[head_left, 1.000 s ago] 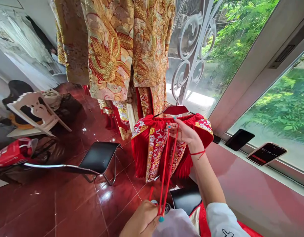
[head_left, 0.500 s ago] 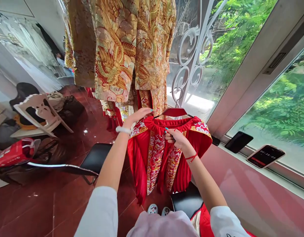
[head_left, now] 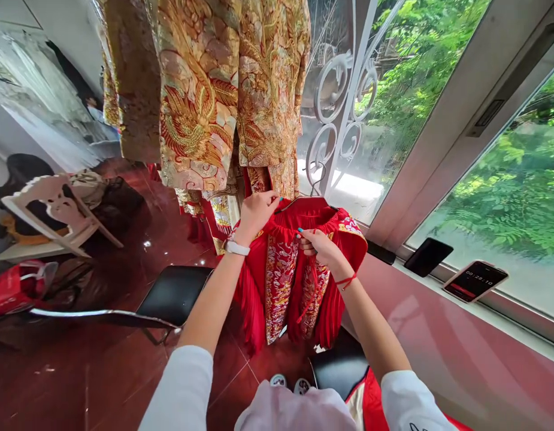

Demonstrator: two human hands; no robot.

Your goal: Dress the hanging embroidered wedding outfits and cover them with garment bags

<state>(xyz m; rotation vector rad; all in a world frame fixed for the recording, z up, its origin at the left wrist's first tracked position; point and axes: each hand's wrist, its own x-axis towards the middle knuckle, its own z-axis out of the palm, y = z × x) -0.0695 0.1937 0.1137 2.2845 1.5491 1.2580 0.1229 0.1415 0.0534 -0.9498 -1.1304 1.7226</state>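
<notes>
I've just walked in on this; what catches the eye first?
Probably the gold embroidered garments hanging at the top. Below them, mid-picture, is a red skirt with embroidered panels, on a hanger. At the right, a phone showing lit digits sits on the window ledge.

We stretch both arms forward, the left arm [head_left: 214, 305] and the right arm [head_left: 373, 317] slanting inward toward each other. Our left hand [head_left: 256, 212] sits slightly higher, knuckles bent, fingertips [head_left: 278, 200] pointing right, its grip partly hidden. Our right hand [head_left: 320, 245] pinches firmly, the thumb [head_left: 305, 231] laid along the top, the other fingers [head_left: 306, 246] curled beneath.
</notes>
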